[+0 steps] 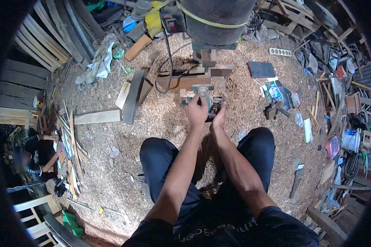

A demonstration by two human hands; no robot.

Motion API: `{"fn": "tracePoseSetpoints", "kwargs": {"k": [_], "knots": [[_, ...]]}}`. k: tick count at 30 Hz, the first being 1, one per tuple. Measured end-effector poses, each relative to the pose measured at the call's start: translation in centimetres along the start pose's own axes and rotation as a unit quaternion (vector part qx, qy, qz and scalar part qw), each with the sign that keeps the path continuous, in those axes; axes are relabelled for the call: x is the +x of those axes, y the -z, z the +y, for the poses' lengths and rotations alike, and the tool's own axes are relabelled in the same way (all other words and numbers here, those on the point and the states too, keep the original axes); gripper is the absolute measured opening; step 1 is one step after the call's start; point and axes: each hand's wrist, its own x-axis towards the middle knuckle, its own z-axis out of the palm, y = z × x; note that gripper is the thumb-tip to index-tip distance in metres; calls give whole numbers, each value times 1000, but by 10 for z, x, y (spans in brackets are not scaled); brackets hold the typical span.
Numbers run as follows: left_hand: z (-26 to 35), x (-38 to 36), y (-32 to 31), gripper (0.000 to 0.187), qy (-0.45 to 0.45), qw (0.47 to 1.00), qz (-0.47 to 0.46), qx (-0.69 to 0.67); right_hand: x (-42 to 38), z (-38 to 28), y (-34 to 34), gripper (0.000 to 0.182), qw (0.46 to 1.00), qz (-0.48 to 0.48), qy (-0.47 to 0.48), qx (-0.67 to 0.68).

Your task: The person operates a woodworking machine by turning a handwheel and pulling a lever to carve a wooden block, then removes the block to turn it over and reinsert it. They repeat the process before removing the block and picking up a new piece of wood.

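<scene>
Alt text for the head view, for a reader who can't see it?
Bare left hand and right hand are at a small metal assembly, in front of a large dark, yellow-banded cylinder; their exact grip is unclear. Shavings cover much of the ground, planks lie about, and at far left another person leans over wood strips.

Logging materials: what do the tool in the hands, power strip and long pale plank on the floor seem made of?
Tool: probably metal, partly painted green; grey and green parts look rigid, but much is hidden.
Power strip: likely white plastic, smooth; even colour, row of moulded-looking sockets.
Long pale plank: wood, apparently unfinished; straight edges, dull, uneven tone.
</scene>
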Motion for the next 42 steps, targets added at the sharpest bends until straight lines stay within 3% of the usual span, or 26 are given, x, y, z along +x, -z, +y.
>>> {"fn": "tracePoseSetpoints", "kwargs": {"k": [1,2,3,4,6,7,8,11,15,16,19,20,23,24,25,27,28,31,35,37,40,41,42], "knots": [[2,3,0,25,-14,1000,-13,0,0,3,0,52,1000,4,12,-16],[1,3,-1,36,-92,995,33,-12,2,5,-1,52,999,6,26,-33],[-16,6,-4,36,-24,992,46,-112,3,7,-3,51,998,6,40,-50],[-45,6,-8,37,46,975,59,-210,11,10,-1,51,970,24,70,-233],[-54,0,1,38,179,909,91,-365,-23,-15,-21,50,931,16,175,-319],[-64,2,0,38,188,898,81,-390,-40,-34,-33,49,906,15,229,-357],[-75,7,-4,41,173,909,74,-372,-48,-45,-35,48,884,3,247,-398],[-67,1,3,45,174,924,51,-336,-46,-43,-27,46,893,-5,277,-355],[-42,3,12,50,95,970,-23,-220,-2,8,4,48,956,-73,238,-153],[-35,2,13,53,96,983,-27,-154,-3,11,0,49,955,-39,269,-119],[-18,-8,1,44,-109,981,-32,158,-5,8,9,45,987,-66,138,-40],[-20,-8,3,42,-87,989,-41,112,-2,15,3,44,990,-46,114,62],[-22,-8,1,39,-41,998,-40,-7,28,62,20,40,989,-21,147,-23],[-21,-10,1,40,-41,999,-20,-28,9,40,12,39,987,7,152,-45],[-20,-8,1,41,-46,998,0,-50,1,22,7,39,976,-13,172,-136],[-75,-6,-10,39,35,966,17,-254,-15,-6,5,39,925,-53,205,-316],[-94,-6,-15,38,77,932,26,-353,-24,-16,-8,40,912,-33,269,-307],[-99,-6,-18,39,142,891,28,-431,-35,-33,-10,44,860,-55,245,-444],[-87,-6,-9,44,95,929,7,-358,-24,-16,4,51,900,-80,288,-316],[-70,-5,1,46,55,975,-43,-210,-15,0,10,45,950,-55,238,-196],[-43,-1,-3,48,-52,995,-83,11,2,24,11,40,981,-44,180,-59],[-39,-1,-5,48,-93,988,-92,85,9,38,16,40,973,-41,201,-106],[-34,-1,-3,52,-47,996,-76,4,12,45,21,41,962,-39,222,-155]]}}
